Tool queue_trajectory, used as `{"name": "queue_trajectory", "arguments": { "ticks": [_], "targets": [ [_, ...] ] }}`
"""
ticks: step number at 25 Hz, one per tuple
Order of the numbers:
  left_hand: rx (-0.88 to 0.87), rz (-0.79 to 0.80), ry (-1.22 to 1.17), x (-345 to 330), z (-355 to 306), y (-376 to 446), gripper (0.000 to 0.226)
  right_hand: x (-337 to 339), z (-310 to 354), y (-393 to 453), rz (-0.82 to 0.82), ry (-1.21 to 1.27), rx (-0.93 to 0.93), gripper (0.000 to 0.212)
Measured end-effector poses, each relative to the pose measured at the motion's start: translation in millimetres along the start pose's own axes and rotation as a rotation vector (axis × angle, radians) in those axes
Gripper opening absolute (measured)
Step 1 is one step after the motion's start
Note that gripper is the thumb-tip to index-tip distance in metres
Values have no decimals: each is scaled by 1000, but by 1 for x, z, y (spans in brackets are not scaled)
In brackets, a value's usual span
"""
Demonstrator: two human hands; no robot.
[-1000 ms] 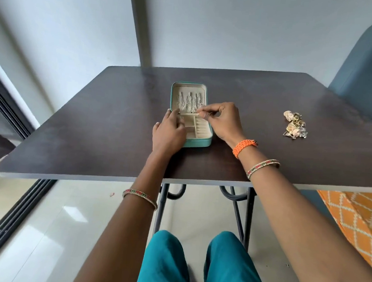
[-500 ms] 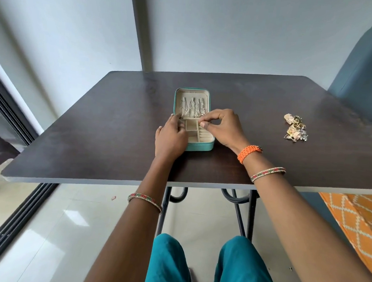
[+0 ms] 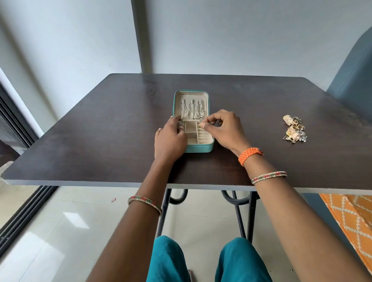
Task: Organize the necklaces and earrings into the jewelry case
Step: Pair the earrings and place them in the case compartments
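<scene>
While my left hand rests on the case's left edge, fingers loosely curled against its rim near the hinge, my right hand sits at the hinge line on the right side. Its grip is pressed together, thumb and forefinger pinching something too small to make out, probably the end of a chain. The case lies open at the middle of the worktop, long axis running from me toward the far edge. Necklaces hang in its lid, and the tray compartments nearest me look unfilled. The earrings lie in a heap near the right edge, well apart from the case. They are to the right of my right hand, so that hand is much the nearer. I judge it makes the next reach, straight out sideways.
</scene>
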State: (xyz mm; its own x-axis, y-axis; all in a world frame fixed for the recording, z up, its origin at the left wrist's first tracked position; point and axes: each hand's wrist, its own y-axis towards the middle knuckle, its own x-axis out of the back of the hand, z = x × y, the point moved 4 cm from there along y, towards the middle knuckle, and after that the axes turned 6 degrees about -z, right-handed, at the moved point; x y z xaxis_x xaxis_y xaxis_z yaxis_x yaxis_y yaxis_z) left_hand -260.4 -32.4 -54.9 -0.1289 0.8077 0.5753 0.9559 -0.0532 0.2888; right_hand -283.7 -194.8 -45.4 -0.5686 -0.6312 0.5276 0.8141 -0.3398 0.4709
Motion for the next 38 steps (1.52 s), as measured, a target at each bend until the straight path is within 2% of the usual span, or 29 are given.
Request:
{"name": "queue_trajectory", "arguments": {
  "ticks": [5,8,10,13,16,21,23,25,29,33,38],
  "targets": [
    [-6,-7,-14,-1,0,0,41,-2,-5,1,29,50,-68,7],
    [-8,-4,-9,-2,1,0,41,0,-3,1,-10,36,-34,12],
    [-5,-6,-10,-2,1,0,41,4,3,0,-55,-40,14,8],
    [-7,-8,-3,-2,3,1,42,4,10,-2,-51,-250,90,31],
    [-11,1,1,-4,4,2,42,4,13,-2,-40,-374,118,40],
    [-113,-97,4,-1,2,2,38,12,6,-8,-14,-354,55,49],
    [-171,-140,56,1,1,1,32,38,-10,-11,-78,-257,-9,46],
    [-226,-171,99,1,-2,0,27,79,-33,-12,-228,-202,-56,41],
    [-246,-174,89,1,-3,0,24,162,-94,-11,-397,-327,-224,32],
    [-247,-175,77,1,-4,1,24,197,-135,-6,-341,-315,-327,20],
    [-235,-180,82,0,-5,0,22,188,-134,8,-166,-438,-303,10]
  ]
}}
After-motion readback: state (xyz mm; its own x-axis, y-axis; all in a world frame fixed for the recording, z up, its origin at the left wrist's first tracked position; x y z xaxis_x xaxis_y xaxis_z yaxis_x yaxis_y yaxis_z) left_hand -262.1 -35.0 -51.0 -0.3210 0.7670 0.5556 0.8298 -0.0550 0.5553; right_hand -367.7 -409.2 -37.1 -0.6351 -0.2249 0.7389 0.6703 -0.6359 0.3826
